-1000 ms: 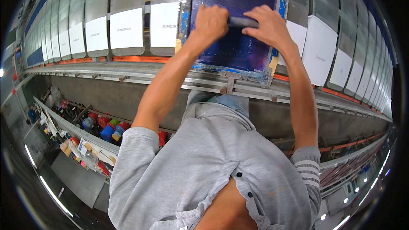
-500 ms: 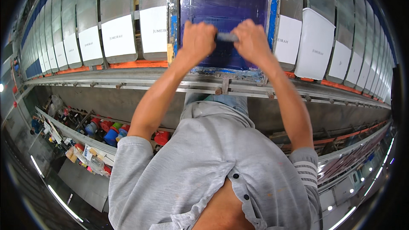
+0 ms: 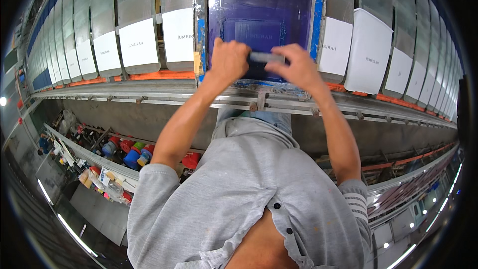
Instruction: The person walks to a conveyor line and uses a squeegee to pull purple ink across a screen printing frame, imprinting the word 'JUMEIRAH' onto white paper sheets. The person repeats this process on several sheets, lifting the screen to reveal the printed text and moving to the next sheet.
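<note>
A grey squeegee (image 3: 261, 57) lies crosswise over the near end of a purple printing screen (image 3: 264, 0). My left hand (image 3: 229, 61) is closed around the squeegee's left end. At its right end, my right hand (image 3: 300, 68) has thumb and fingers apart, with the tip of the squeegee showing between them. Just beyond the squeegee, a rectangular print area with faint lettering shows through the mesh. The screen sits in a metal frame (image 3: 318, 15) with blue paint smears. The squeegee's lower edge is hidden.
Rows of grey pallets bearing white printed sheets (image 3: 138, 45) run along both sides of the screen. A white piece (image 3: 368, 52) on the right hangs past its pallet. A metal rail (image 3: 164, 97) passes in front of me. Colourful tubs (image 3: 132, 158) crowd a low shelf behind at left.
The squeegee and both hands have come nearer to me along the screen, uncovering the print area. My right hand's fingers have spread from their closed hold on the squeegee.
</note>
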### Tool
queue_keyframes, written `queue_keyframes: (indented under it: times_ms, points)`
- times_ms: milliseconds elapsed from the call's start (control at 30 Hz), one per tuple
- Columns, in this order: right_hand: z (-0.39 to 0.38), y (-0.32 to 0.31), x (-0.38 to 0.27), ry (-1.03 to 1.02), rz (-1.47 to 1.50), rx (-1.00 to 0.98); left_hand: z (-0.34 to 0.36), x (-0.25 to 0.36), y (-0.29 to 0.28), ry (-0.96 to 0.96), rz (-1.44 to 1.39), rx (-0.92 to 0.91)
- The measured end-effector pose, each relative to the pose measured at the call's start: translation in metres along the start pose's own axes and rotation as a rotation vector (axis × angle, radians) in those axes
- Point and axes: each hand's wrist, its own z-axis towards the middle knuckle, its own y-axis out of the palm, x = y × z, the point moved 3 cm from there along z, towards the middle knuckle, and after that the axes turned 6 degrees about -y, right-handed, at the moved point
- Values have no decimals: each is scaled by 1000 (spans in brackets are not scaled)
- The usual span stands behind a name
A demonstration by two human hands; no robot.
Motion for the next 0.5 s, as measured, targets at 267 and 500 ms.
queue_keyframes:
  times_ms: [267, 500]
  points:
    - [25, -33, 108, 370, -520, 517, 52, -4, -21, 5, -25, 230]
    - [30, -16, 121, 192, -529, 702, -64, 10, 40, 46, -95, 452]
